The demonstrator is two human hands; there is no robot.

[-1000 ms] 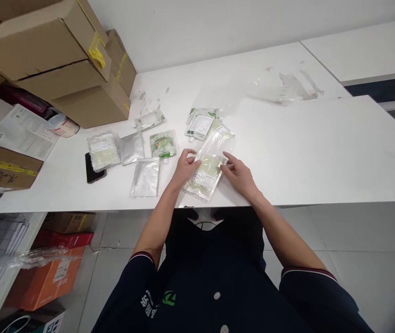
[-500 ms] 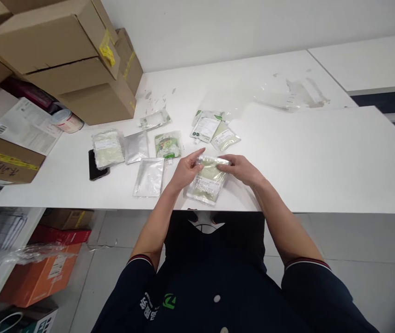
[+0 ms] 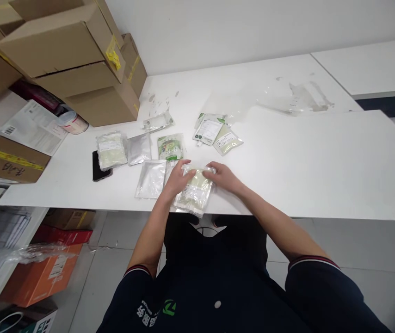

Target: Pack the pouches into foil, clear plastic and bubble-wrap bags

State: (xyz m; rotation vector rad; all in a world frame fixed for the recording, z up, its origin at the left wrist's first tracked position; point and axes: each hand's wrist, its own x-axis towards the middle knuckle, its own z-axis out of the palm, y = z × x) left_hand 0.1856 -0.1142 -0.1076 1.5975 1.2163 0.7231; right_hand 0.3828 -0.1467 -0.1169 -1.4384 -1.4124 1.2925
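Observation:
Both hands grip the top edge of a pale green pouch (image 3: 194, 192) with a white printed label, apparently in clear plastic, at the table's front edge. My left hand (image 3: 179, 178) pinches its upper left corner, thumb on top. My right hand (image 3: 222, 176) pinches the upper right side the same way. Left of the pouch lies a flat silver bag (image 3: 151, 179), partly behind my left hand. Just beyond my fingers rests a printed green pouch (image 3: 170, 147). Farther back, a white-and-green spouted pouch (image 3: 207, 131) overlaps a pale green labelled pouch (image 3: 228, 139).
Cardboard boxes (image 3: 79, 60) are stacked at the back left. A wrapped pale green stack (image 3: 111, 150) lies partly over a black phone (image 3: 99, 170), beside another silver bag (image 3: 139, 149). Clear plastic film (image 3: 280, 99) spreads at the back of the white table (image 3: 305, 171).
Both hands have moved left and slightly toward my body with the pale green pouch. Its lower edge now reaches past the table's front edge. The camera view has shifted slightly.

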